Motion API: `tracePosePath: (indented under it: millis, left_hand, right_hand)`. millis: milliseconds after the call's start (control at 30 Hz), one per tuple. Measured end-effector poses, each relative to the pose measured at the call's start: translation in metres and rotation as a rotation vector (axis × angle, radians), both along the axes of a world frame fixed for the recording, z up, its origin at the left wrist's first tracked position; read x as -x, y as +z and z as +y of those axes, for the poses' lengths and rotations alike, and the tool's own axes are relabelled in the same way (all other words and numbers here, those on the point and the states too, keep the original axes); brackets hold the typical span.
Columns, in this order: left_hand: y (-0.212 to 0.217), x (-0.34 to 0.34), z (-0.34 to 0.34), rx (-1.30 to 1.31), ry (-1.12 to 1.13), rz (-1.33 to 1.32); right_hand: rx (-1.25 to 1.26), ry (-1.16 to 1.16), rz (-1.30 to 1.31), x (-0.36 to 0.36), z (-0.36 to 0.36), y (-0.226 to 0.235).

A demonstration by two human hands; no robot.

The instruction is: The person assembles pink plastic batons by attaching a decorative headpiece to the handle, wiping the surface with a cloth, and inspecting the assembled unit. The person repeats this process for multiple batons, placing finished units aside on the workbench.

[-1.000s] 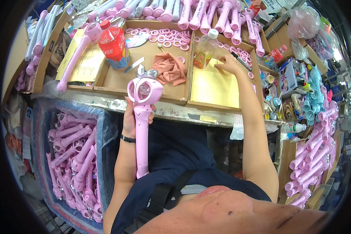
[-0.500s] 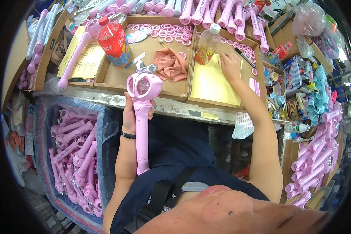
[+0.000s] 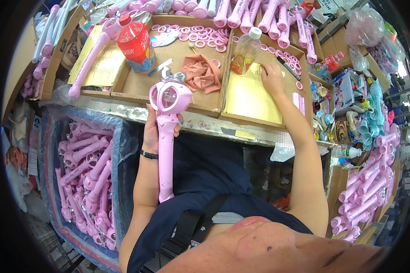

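My left hand [image 3: 152,129] is wrapped round the upper handle of a pink toy wand [image 3: 166,150]. The wand stands roughly upright in the picture, its lower end against my dark blue clothing. Its round head has a clear window, with a silver crown-shaped piece [image 3: 172,75] on top. My right hand [image 3: 273,78] reaches out to a yellow sheet [image 3: 253,102] in the right cardboard tray. Its fingertips rest on the sheet's upper part, fingers slightly bent and apart; nothing shows in them. A clear bottle [image 3: 246,52] and a black marker [image 3: 289,68] lie either side of that hand.
A left tray [image 3: 168,98] holds pink rings [image 3: 198,36], an orange cloth [image 3: 201,73] and a red-labelled bottle [image 3: 135,45]. Pink wands fill a plastic-lined bin [image 3: 116,182] at lower left and a box [image 3: 364,191] at right. More wands [image 3: 241,16] lie behind the trays.
The view has shifted slightly. The wand's head has tilted a little in my left hand's grip; my right hand stays on the yellow sheet.
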State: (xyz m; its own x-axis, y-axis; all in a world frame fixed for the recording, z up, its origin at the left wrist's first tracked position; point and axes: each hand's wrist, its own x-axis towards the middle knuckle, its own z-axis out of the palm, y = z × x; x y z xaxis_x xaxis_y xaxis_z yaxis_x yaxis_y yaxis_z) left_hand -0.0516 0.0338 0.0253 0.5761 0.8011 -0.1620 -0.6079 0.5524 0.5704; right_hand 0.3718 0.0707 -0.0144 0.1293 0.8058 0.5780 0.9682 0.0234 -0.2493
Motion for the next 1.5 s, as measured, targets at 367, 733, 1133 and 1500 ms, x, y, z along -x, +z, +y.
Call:
tracePosePath:
  millis: [367, 733, 1133, 1500]
  left_hand:
    - [-0.004, 0.002, 0.002, -0.011, -0.033, -0.058]
    - [-0.006, 0.002, 0.003, -0.036, -0.044, -0.096]
    - [0.045, 0.053, -0.009, -0.477, 0.622, -0.299]
    - [0.037, 0.025, -0.047, -0.322, 0.479, -0.308]
  right_hand:
    - [0.017, 0.046, -0.026, -0.007, 0.004, -0.005]
    - [0.016, 0.142, 0.849, -0.034, 0.006, -0.018]
    - [-0.397, 0.005, 0.814, -0.035, 0.013, 0.007]
    - [-0.606, 0.428, 1.164, 0.159, -0.092, 0.123]
